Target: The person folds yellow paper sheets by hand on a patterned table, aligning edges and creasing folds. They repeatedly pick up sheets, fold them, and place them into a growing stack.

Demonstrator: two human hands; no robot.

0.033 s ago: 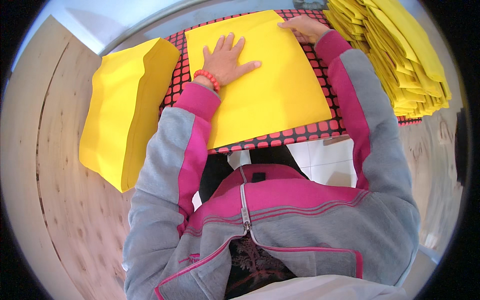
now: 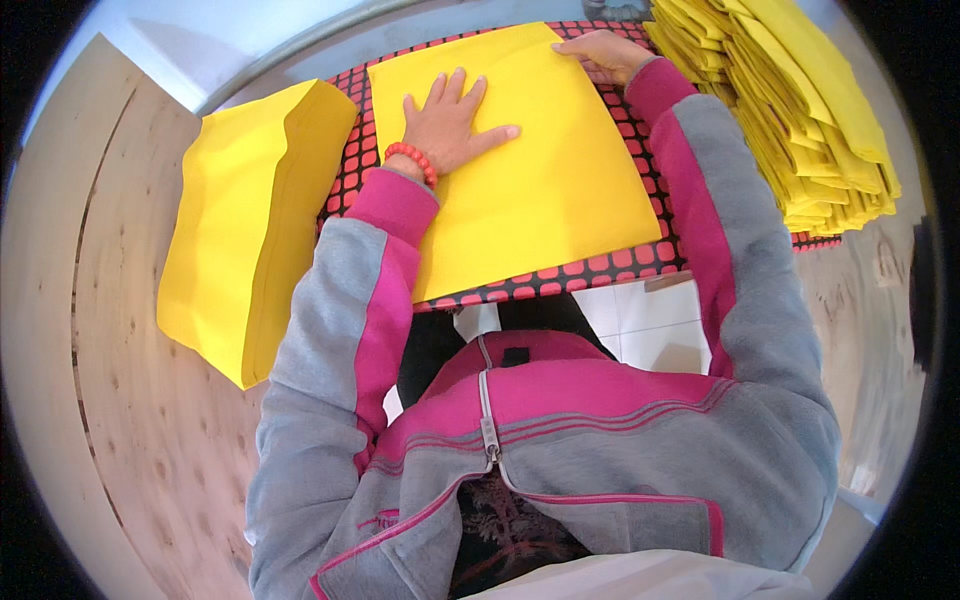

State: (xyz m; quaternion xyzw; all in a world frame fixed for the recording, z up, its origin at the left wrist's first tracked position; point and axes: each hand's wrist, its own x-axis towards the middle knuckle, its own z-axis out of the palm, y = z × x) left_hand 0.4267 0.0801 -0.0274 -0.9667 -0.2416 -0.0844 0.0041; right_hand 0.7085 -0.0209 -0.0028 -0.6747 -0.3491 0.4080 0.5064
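A flat yellow rectangular piece (image 2: 545, 190), which looks like cloth, lies on the table in front of me. My left hand (image 2: 443, 128) presses flat on its upper left part, fingers spread and thumb out to the right; a red bead bracelet circles that wrist. At the far right corner my right hand (image 2: 606, 54) pinches the edge, thumb on top and the other fingers partly hidden behind it. Left of this piece rests a neat stack of similar yellow pieces (image 2: 235, 220), its near end reaching past the patterned cover.
Under the piece is a red-and-black patterned cover (image 2: 640, 262). A tall, loosely folded yellow pile (image 2: 800, 120) stands at the far right. Wooden board surface (image 2: 130, 330) extends along the left, and pale floor tiles (image 2: 655, 318) show below the table's near edge.
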